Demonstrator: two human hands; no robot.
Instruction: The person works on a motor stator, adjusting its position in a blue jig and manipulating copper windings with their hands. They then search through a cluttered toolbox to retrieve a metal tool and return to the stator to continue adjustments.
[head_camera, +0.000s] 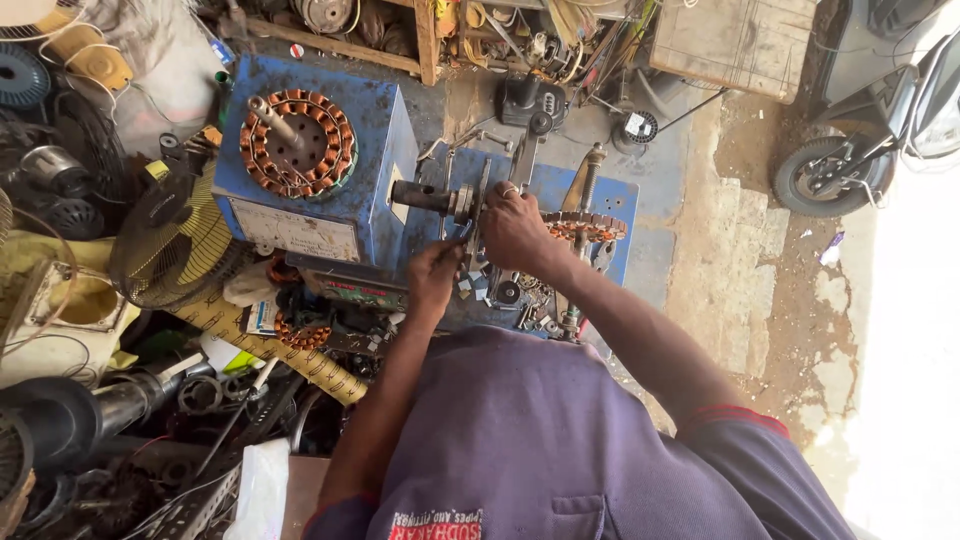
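the blue winding machine (345, 190) fills the middle of the view, a boxy painted-metal body with chipped edges, and everything else sits around it. on its top lies a round stator (297, 143) ringed with coppery wire coils, with a steel shaft standing up from its middle. out of the machine's right side pokes a dark steel spindle (432, 197) ending in a round flange. to the right of the machine, on its flat blue base plate (612, 200), lies a second stator ring (588, 226), partly hidden behind the wrist. in front of the machine the base is littered with small metal bits, washers and nuts. left of the machine a black wire fan guard (170, 245) leans in a heap of old motors and fan parts. below the machine a long yellow patterned tube (270, 350) lies slantwise. far right of the machine, on bare cracked concrete, a scooter wheel (825, 175) shows.

the right hand (515, 225) rests just right of the spindle's flange, fingers curled and closed around a slim upright metal part there; a ring shows on one finger. what exactly it grips is hidden by the knuckles. the left hand (435, 272) sits just below the spindle, fingers bunched in a pinch on a thin dark tool or pin that points up toward the flange; the tip is too small to tell more. both forearms reach in from a purple shirt (540, 440) that blocks the lower part of the view.
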